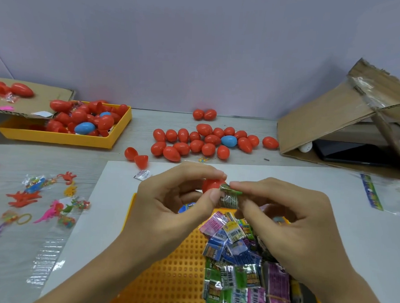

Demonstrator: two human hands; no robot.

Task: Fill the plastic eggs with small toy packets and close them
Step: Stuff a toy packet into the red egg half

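Observation:
My left hand (168,203) grips a red egg half (210,185) between thumb and fingers above the near tray. My right hand (283,213) pinches a green toy packet (230,195) and holds its end against the egg half's opening. Below the hands, an orange perforated tray (171,272) holds a heap of toy packets (246,265) in green, blue, purple and pink. An open red egg (136,157) lies in two halves just beyond the white sheet. A cluster of closed eggs (206,143), mostly red with one blue, sits further back.
A yellow tray (63,138) of red and blue eggs stands at the back left, partly under a cardboard flap (34,101). Loose rubber toys (43,201) lie on plastic at the left. A tilted cardboard box (349,122) stands at the back right.

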